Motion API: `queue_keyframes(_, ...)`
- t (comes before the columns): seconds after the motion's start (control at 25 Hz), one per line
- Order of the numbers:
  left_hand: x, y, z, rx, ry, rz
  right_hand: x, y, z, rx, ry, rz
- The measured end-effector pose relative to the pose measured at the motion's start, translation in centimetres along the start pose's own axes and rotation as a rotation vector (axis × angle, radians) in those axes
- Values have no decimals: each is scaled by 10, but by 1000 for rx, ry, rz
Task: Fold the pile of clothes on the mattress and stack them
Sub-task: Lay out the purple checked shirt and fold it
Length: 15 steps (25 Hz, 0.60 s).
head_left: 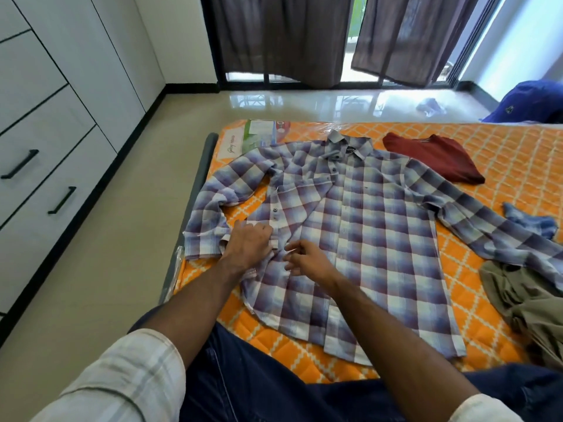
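Plaid shirt (365,233), blue, purple and white, lies spread face up across the orange patterned mattress (502,153), collar at the far side, hem toward you. Your left hand (248,246) rests on the shirt's button placket near its lower left edge, fingers curled into the cloth; it appears to pinch the placket, though the fingertips are hidden. Your right hand (304,258) sits just beside it on the shirt front, fingers bent as if working a button; whether that grip actually holds fabric cannot be told.

What could go wrong, as a judgement: the shirt's left sleeve (210,205) is bunched and reaches the mattress edge, so a tug at the placket could drag it off toward the floor. The right sleeve (487,220) runs out to touch a blue garment (531,222) and an olive garment (530,303), so folding it inward may pull those along or tangle them. Left partly unbuttoned, the front could gape and fold unevenly.

Counted: one plaid shirt; one dark red garment (435,158), already folded, beyond the shirt's right shoulder; one blue garment and one olive garment, both crumpled, by the right sleeve; one blue cap (530,102) past the mattress's far right corner; two hands.
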State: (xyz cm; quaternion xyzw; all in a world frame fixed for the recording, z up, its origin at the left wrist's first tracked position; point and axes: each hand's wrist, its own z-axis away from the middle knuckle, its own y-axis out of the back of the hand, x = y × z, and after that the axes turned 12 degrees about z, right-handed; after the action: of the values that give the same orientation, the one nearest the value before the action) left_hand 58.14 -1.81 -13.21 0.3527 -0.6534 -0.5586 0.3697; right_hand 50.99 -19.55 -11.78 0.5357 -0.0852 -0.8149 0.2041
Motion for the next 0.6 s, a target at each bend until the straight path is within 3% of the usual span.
queue_keyframes(0.24,-2,-6,-6,-12,-25,55,-13,3,-28,42,-146,-110)
queue_keyframes(0.36,7,13,-1,58,-1,333,-17,0,-28,28,-210,-232)
queue_keyframes(0.48,43,45,12,-137,-355,803,-15,12,-20,-15,-204,-513)
queue_keyframes(0.6,86,62,30,-316,-615,959,4,33,-3,91,-243,-309)
